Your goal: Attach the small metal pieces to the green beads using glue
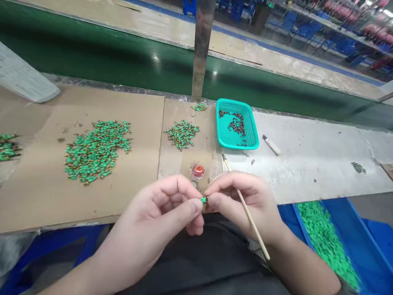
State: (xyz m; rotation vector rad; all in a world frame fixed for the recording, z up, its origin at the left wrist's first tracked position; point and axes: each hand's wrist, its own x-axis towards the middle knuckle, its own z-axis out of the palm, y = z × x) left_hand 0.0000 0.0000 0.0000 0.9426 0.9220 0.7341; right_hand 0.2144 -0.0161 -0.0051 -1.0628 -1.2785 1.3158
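Work surface (307, 164): one, running left to right; its left end is cut off by the frame.
Blue tray (353, 229): one, at the near right, below the surface, holding loose green pieces too many to count; its near end is out of frame.
Hands: two; the left hand (162, 213) pinches a green piece between thumb and forefinger, and the right hand (248, 200) grips the piece's other end with its fingertips.
Pieced heaps: four; the big heap (96, 151) at left, the middle heap (182, 134), the small heap (199, 107) at the far side, and the edge heap (9, 146), cut off at the far left.
Basket (225, 137): one, teal, right of the middle heap; small dark parts inside, overlapping and uncountable.
Brush (250, 215): one, lying across the right hand, its middle partly covered by fingers.
White tube (272, 145): one, dark-ended, right of the basket.
Red dish (198, 171): one, just beyond the hands.
Green piece (203, 200): one, between both hands, mostly hidden by fingertips; its dark end is hard to make out.
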